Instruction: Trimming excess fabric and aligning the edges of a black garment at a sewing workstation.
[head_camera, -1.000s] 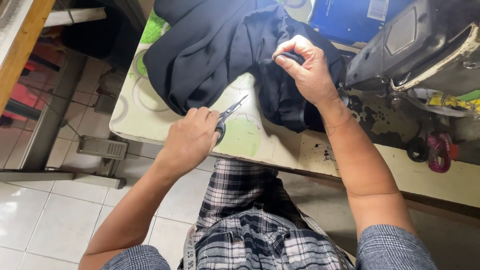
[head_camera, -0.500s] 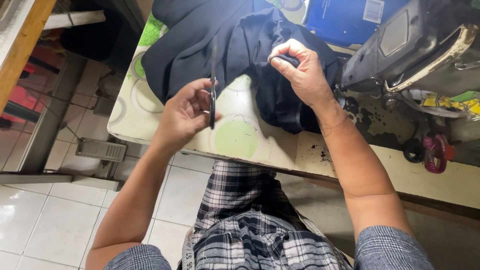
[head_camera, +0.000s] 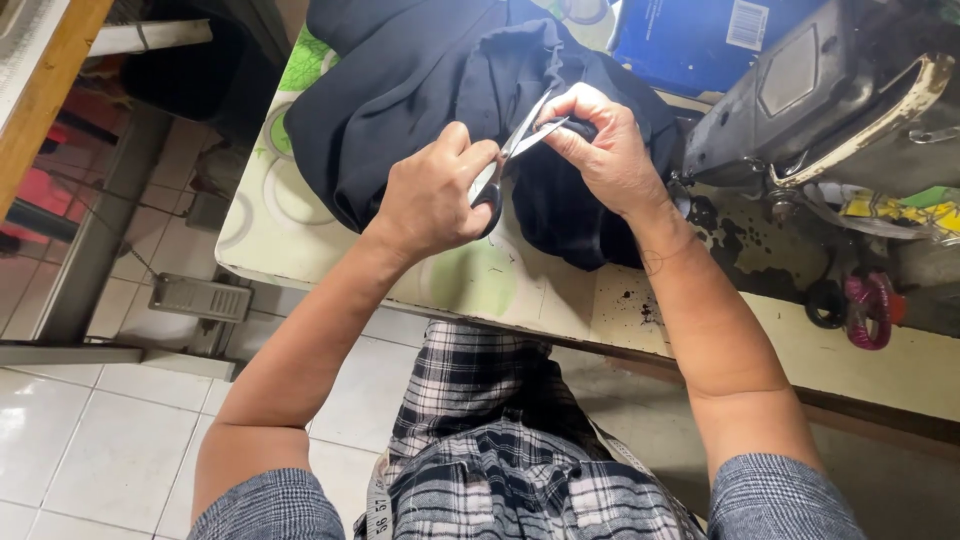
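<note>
A heap of black cloth (head_camera: 420, 90) lies on the sewing table (head_camera: 300, 240). My left hand (head_camera: 435, 195) grips a pair of scissors (head_camera: 522, 140), the blades slightly apart and pointing up to the right. Their tips reach the fingers of my right hand (head_camera: 600, 150), which pinches a fold of the black cloth. The scissor handles are hidden inside my left fist.
A dark sewing machine (head_camera: 830, 90) stands at the right, close to my right wrist. A blue box (head_camera: 690, 35) lies behind the cloth. Pink thread spools (head_camera: 868, 310) sit near the table's right front. A foot pedal (head_camera: 200, 297) rests on the tiled floor below.
My left hand lifted the scissors off the table top and carried them up and right, to the cloth held by my right hand. The right hand stayed pinching the cloth.
</note>
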